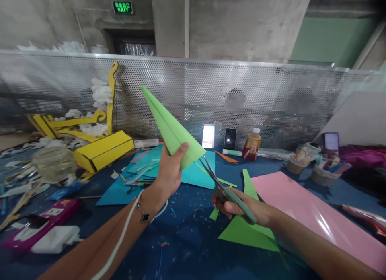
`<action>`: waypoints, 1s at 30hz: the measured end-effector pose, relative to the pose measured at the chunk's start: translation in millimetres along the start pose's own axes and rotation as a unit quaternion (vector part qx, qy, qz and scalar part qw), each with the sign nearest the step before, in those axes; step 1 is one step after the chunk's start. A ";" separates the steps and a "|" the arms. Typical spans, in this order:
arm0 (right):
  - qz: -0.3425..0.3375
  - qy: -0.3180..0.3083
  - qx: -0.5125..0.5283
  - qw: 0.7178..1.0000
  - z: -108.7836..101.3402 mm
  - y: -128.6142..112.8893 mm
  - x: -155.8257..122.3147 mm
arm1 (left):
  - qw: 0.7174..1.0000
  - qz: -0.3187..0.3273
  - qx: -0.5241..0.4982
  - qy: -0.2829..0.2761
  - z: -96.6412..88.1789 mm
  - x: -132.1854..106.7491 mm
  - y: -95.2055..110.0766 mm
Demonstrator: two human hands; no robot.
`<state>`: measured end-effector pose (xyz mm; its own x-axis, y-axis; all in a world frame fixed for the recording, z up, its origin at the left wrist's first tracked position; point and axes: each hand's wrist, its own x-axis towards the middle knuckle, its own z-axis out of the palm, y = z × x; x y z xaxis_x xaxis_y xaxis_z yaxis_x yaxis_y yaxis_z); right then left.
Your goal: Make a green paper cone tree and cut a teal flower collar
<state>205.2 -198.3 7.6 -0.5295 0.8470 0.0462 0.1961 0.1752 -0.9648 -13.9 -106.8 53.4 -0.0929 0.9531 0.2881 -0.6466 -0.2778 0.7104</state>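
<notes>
While left hand point(170, 171) lifts folded green paper point(171, 125), right hand point(251, 209) seemingly grips scissors point(233, 199)

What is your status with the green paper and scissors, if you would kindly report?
Left hand gripping folded green paper. Right hand holding green-handled scissors. Green paper offcut lying below right hand.

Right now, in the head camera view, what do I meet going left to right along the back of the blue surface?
Yellow cardboard box, black smartphone, plastic bottle with orange label, small woven basket, second woven basket.
</notes>
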 end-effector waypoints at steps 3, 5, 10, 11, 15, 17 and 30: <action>0.026 -0.031 0.009 0.999 3.5 -0.4 0.1 | 1.000 -0.010 0.013 -0.010 3.5 -8.4 -5.5; 0.024 -0.027 0.013 0.999 5.5 -1.8 0.3 | 1.000 -0.015 0.015 -0.020 4.3 -12.6 -10.2; 0.016 -0.017 0.011 1.000 8.0 -4.2 0.2 | 0.998 0.003 0.036 -0.050 2.9 -19.6 -19.2; 0.016 -0.016 0.008 1.000 8.2 -4.2 0.2 | 0.998 0.007 0.041 -0.054 2.7 -20.8 -19.8; 0.015 -0.013 0.003 1.000 9.3 -3.3 1.4 | 0.997 0.006 0.043 -0.065 2.7 -24.6 -19.1; 0.018 -0.005 0.003 1.000 10.6 -3.2 2.7 | 0.997 -0.001 0.042 -0.071 2.7 -25.2 -17.9; -0.008 0.018 0.037 0.999 15.0 -3.9 6.2 | 0.997 0.006 0.014 -0.074 4.0 -25.5 -13.6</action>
<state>188.8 -201.3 7.8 -0.5018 0.8622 0.0697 0.1258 0.1524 -0.9803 0.4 -127.8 39.0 0.0138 0.9221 0.3868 -0.6245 -0.2941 0.7235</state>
